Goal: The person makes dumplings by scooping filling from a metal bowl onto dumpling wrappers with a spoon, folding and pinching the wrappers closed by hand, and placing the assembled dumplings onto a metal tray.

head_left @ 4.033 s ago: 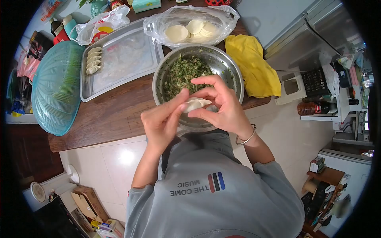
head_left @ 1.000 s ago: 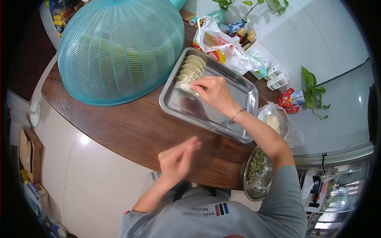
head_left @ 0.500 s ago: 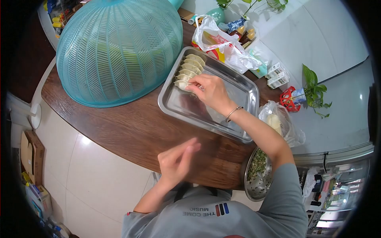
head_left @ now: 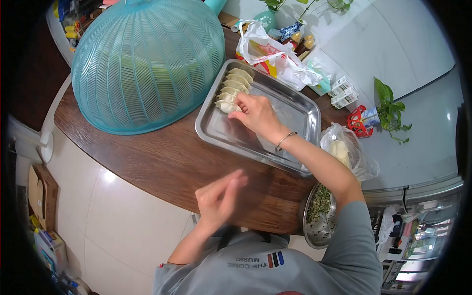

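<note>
My right hand [head_left: 256, 114] is over the left part of a metal tray [head_left: 290, 160], thumb and forefinger apart. Its fingertips are beside the right end of the nearest dumpling [head_left: 226, 106]; whether they still touch it I cannot tell. That dumpling is at the near end of a row of several pale, pleated dumplings [head_left: 239, 79] along the tray's left side. My left hand [head_left: 216, 199] hovers off the table's near edge with its fingers stretched out and nothing in it. Its fingertips are slightly blurred.
A teal mesh food cover [head_left: 147, 73] stands left on the wooden table [head_left: 162, 152]. At the right are a metal bowl [head_left: 328, 231] of chopped green filling [head_left: 320, 204] and a plastic bag [head_left: 361, 157] around pale dough. Behind the tray lies a white shopping bag [head_left: 280, 64].
My right hand has drawn back slightly to the right from the nearest dumpling, its thumb coming away. The dumpling stays in the row. My left hand has hardly moved.
</note>
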`<state>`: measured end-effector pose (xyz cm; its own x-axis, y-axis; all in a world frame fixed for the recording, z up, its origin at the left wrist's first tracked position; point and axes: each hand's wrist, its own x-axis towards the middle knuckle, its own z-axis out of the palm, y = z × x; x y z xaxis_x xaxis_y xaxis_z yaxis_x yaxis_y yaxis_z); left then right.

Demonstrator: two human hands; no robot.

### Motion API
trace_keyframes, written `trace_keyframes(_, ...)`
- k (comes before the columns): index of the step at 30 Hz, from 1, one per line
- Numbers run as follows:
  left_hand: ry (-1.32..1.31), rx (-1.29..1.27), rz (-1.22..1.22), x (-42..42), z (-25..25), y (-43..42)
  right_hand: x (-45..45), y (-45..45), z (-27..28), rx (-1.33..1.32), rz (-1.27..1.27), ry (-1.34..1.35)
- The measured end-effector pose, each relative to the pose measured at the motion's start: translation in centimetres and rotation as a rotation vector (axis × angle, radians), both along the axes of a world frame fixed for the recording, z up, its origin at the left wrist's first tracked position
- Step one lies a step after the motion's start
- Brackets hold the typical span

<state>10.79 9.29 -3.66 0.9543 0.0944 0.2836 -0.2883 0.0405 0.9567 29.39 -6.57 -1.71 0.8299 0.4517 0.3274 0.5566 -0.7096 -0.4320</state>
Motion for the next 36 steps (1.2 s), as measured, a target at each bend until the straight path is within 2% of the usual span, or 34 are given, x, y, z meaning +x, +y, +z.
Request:
trace_keyframes(11, 0.036, 0.002, 0.028, 0.1, -0.1, -0.9, 0.0, -1.0, 0.6, 0.068, 0.044, 0.052)
trace_keyframes(14, 0.036, 0.029, -0.021, 0.0, -1.0, -0.9, -1.7, -2.4, 4.5, 0.106, -0.003, 0.133)
trace_keyframes(16, -0.064, 0.096, 0.116, 0.3, -0.3, -1.8, -3.7, -4.6, 7.7, 0.056, 0.013, 0.089)
trace_keyframes(18, -0.034, 0.070, -0.001, 0.0, -0.5, -2.4, -6.8, -7.3, 10.7, 0.069, -0.025, 0.044)
trace_keyframes(19, -0.075, 0.072, 0.031, -0.1, 0.0, -3.1, -8.7, -9.0, 12.2, 0.069, -0.033, -0.004)
trace_keyframes(22, -0.108, 0.076, -0.011, -0.9, 1.9, -5.5, -16.3, -14.0, 16.6, 0.006, -0.268, 0.051)
trace_keyframes(24, -0.217, 0.251, -0.093, -0.7, 2.9, -7.0, -21.3, -17.6, 17.1, 0.002, -0.372, 0.002)
trace_keyframes(26, -0.250, 0.261, -0.090, -0.3, 4.9, -9.2, -25.9, -20.8, 16.7, 0.016, -0.448, -0.043)
trace_keyframes(28, -0.469, 0.401, -0.242, 0.8, 6.4, -11.3, -30.3, -23.4, 14.9, 0.052, -0.487, -0.027)
trace_keyframes(30, -0.488, 0.407, -0.262, 1.6, 9.1, -14.9, -34.1, -24.7, 12.9, 0.077, -0.516, -0.013)
trace_keyframes(31, -0.553, 0.437, -0.394, 2.6, 9.5, -16.6, -35.9, -25.0, 11.7, 0.138, -0.527, 0.031)
trace_keyframes(32, -0.613, 0.467, -0.530, 3.6, 9.8, -18.4, -37.5, -25.1, 10.7, 0.202, -0.536, 0.077)
trace_keyframes(35, -0.600, 0.513, -0.658, 7.2, 8.2, -24.1, -40.9, -24.3, 8.6, 0.382, -0.532, 0.236)
trace_keyframes(36, -0.608, 0.618, -0.706, 8.7, 7.2, -25.8, -41.6, -24.0, 7.8, 0.398, -0.533, 0.233)
